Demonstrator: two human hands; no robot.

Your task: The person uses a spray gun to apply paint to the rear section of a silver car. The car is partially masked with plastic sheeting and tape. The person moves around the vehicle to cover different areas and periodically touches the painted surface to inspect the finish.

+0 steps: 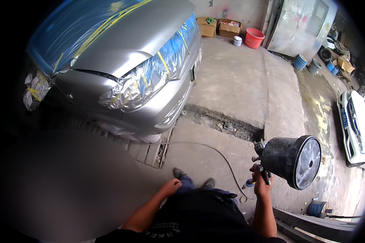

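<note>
My right hand (263, 182) is closed round the handle of a spray gun (265, 169). A large, dark, paint-smeared cup (283, 157) sits on the gun, its round lid facing right. Beneath the hand a grey air hose (219, 150) runs across the floor. My left hand (170, 188) hangs beside my thigh, fingers loosely curled, with nothing visible in it. Ahead on the left stands a silver car (121, 52), apart from both hands. Blue-tinted masking film (158, 65) and yellow tape (105, 28) cover its windscreen and front opening; its mirror (36, 91) is wrapped.
A rubble-filled trench (231, 126) cuts the concrete floor, and a metal grate (148, 154) lies by the bumper. Cardboard boxes (230, 28), a red bucket (254, 38) and paint pails (301, 62) stand behind. A white car (356, 125) is at right. A blurred patch hides the lower left.
</note>
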